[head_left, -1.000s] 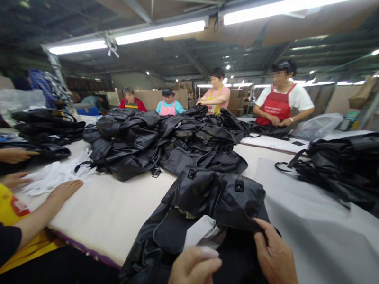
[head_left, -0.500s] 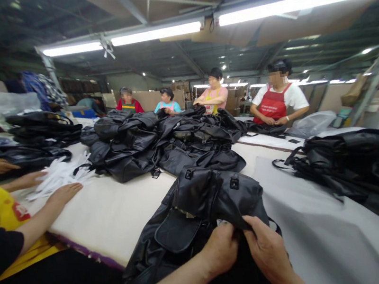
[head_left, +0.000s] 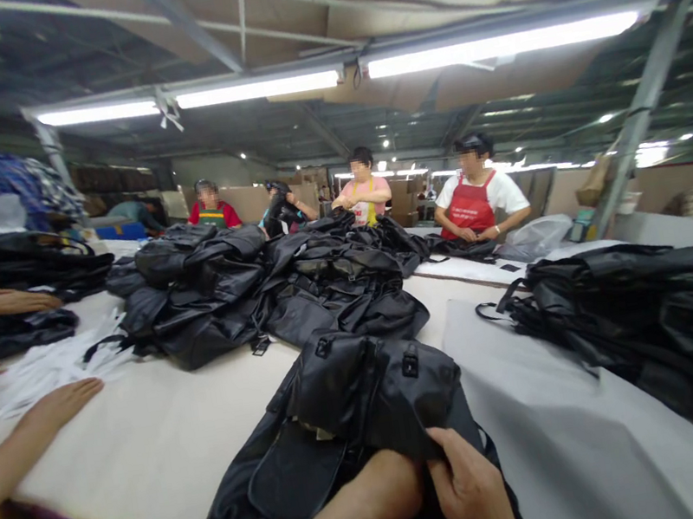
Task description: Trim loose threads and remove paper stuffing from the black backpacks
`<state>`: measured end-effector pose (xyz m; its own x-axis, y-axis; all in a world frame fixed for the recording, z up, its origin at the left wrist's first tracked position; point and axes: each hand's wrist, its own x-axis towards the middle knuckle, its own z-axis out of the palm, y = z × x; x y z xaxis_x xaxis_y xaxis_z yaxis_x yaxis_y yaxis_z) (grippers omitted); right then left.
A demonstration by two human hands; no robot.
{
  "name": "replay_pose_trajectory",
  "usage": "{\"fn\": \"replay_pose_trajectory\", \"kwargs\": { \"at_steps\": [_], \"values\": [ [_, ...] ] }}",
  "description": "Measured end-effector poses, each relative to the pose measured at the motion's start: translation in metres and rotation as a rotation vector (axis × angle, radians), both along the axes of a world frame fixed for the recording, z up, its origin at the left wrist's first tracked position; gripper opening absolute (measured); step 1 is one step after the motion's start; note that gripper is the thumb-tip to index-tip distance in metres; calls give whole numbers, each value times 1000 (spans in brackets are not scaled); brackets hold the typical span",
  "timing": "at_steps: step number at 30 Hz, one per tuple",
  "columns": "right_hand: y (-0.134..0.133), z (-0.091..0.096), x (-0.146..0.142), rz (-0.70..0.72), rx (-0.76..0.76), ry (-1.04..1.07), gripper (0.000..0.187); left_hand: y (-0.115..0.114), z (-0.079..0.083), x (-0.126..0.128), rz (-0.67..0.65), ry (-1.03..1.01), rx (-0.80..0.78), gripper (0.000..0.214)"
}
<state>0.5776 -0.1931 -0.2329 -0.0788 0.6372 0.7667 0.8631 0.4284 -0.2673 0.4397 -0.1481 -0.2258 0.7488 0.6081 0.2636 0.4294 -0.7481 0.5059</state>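
A black backpack [head_left: 354, 390] with a smooth, leather-like surface lies in front of me at the table's near edge. Two dark buckles show on its upper part, and a rounded flap [head_left: 298, 473] hangs at its left. My left hand [head_left: 392, 485] reaches into the bag under the pocket edge, so its fingers are hidden. With thumb and fingers, my right hand [head_left: 467, 482] pinches the edge of that black material, just right of the left hand.
A heap of black bags [head_left: 207, 290] covers the table's middle; more black bags [head_left: 658, 315] lie at right. White strips [head_left: 42, 378] lie at left beside a co-worker's hands [head_left: 67, 405]. Several people stand across the table. A metal post [head_left: 646, 115] rises at right.
My left hand has gone deeper under the pocket edge, and its fingers have disappeared from sight. My right hand keeps its pinch. The view has shifted; a co-worker across lifts a black item.
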Motion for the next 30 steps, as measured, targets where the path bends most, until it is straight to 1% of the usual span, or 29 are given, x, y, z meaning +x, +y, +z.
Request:
{"fn": "replay_pose_trajectory", "kwargs": {
  "at_steps": [2, 4, 5, 7, 9, 11, 12, 14, 16, 20, 23, 26, 28, 30],
  "values": [
    [0, -8, 5, -37, 25, -50, 28, -12, -1, -16, 4, -41, -66, 55],
    [0, -14, 8, -38, 74, -119, 35, -19, -8, -24, 72, -115, -109, 60],
    [0, -17, 8, -26, 96, -141, 39, -20, -14, -25, 109, -127, -111, 61],
    [0, -21, 4, -1, 120, -125, 40, -17, -30, -17, 190, -101, -84, 58],
    [-1, -24, -3, -1, 100, -42, 37, -8, -47, -4, 263, -66, -35, 51],
    [-3, -26, -10, -23, 52, 44, 34, 2, -58, 11, 317, -67, -11, 44],
    [-4, -27, -12, -33, 29, 72, 33, 7, -60, 17, 327, -77, -13, 41],
    [-4, -26, -16, -51, 4, 110, 31, 14, -59, 24, 335, -86, -21, 36],
    [-4, -23, -17, -61, 6, 121, 29, 19, -52, 26, 370, -88, -10, 33],
    [2, -18, -14, -80, 89, 53, 24, 18, -41, 22, 455, -73, 52, 35],
    [4, -27, -3, -100, 110, -38, 24, 6, -42, 15, 460, -32, 82, 39],
    [2, -46, 10, -88, 100, -156, 27, -15, -45, 0, 445, -19, 124, 44],
    [-4, -56, 13, -88, 99, -192, 31, -28, -42, -14, 400, -30, 148, 38],
    [-12, -56, 9, -118, 81, -169, 33, -38, -32, -30, 312, -88, 146, 28]
  ]
}}
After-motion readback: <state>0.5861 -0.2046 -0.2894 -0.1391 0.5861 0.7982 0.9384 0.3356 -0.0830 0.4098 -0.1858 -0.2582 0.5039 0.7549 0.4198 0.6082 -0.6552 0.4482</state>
